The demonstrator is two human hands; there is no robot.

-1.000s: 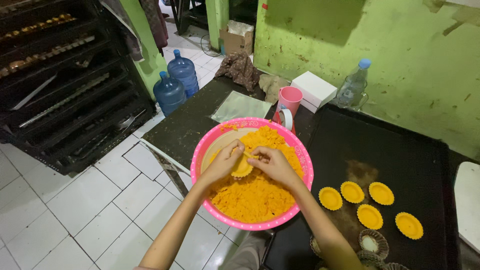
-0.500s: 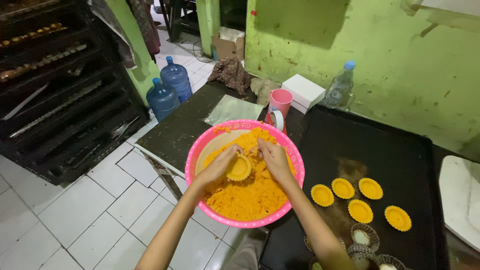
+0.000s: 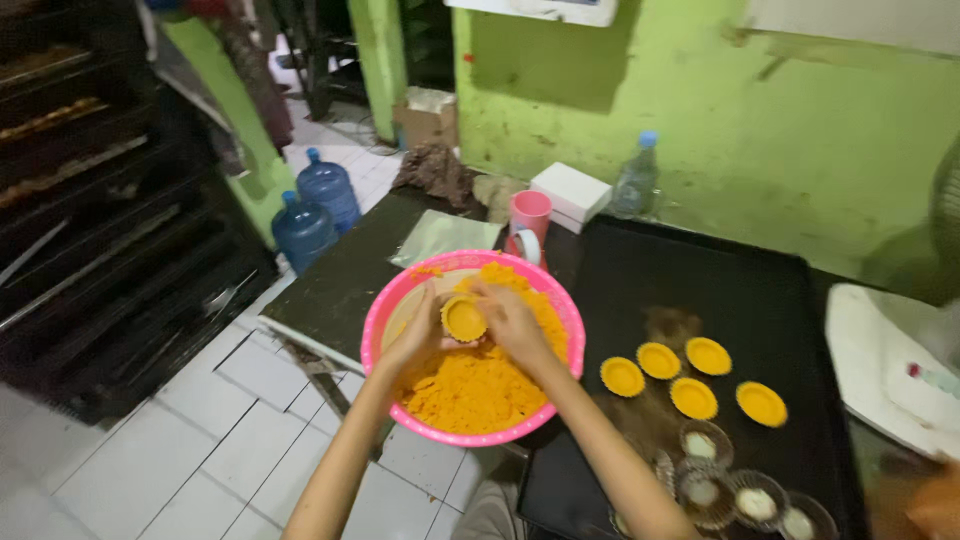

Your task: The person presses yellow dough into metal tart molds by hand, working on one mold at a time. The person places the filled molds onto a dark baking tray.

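Green walls back a dark counter; at its near-left corner, over a round pink plastic bowl (image 3: 385,310), both hands (image 3: 420,330) (image 3: 510,320) pinch a small orange-filled fluted cup (image 3: 463,318) between curled fingers.

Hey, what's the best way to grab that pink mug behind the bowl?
Probably take the pink mug by its body from above or the far side: it stands upright, and the pink bowl crowds its near side. Its handle isn't clearly visible.

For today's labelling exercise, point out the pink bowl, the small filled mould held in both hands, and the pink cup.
pink bowl (image 3: 378,318), head view, on its left rim.
small filled mould (image 3: 464,318), head view, on the middle of its orange filling.
pink cup (image 3: 530,215), head view, on its side wall.
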